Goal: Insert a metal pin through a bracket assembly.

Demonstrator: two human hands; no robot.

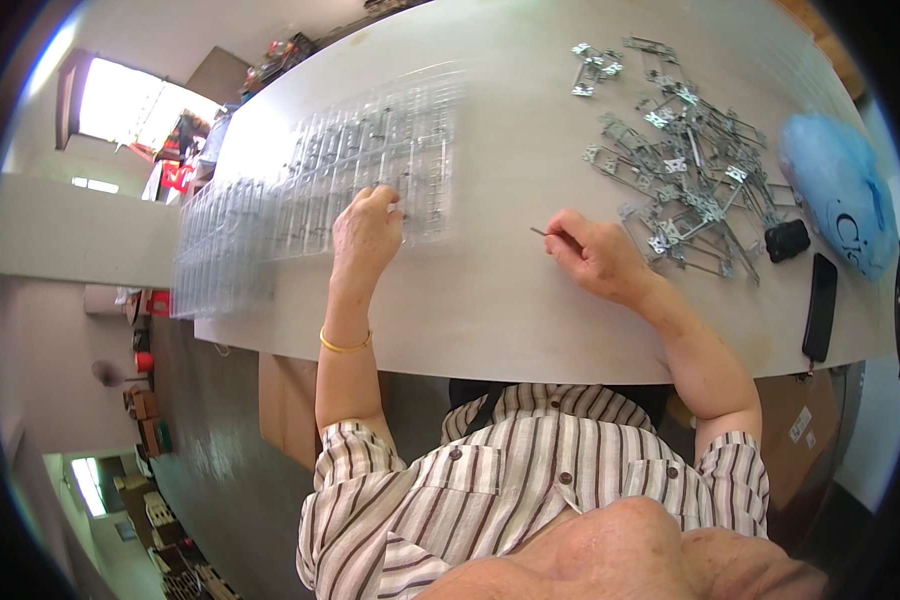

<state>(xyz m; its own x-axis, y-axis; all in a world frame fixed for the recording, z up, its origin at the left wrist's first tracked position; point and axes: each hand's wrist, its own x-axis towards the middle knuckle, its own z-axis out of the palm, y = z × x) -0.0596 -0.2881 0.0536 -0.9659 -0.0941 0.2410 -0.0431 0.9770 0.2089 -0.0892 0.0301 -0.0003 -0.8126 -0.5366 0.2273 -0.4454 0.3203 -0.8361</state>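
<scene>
My left hand is over the right part of a clear plastic blister tray, its fingers curled together. Whatever those fingertips may pinch is too small to make out. Slim metal pieces lie in rows in the tray's slots. My right hand hovers above the table to the right, closed on a thin metal rod whose dark end sticks out to the left. Just beyond that hand lies a loose heap of metal rods with brackets.
More clear trays reach the table's left edge. A small group of metal brackets sits at the far side. On the right are a blue plastic bag, a small black object and a long black case near the front edge.
</scene>
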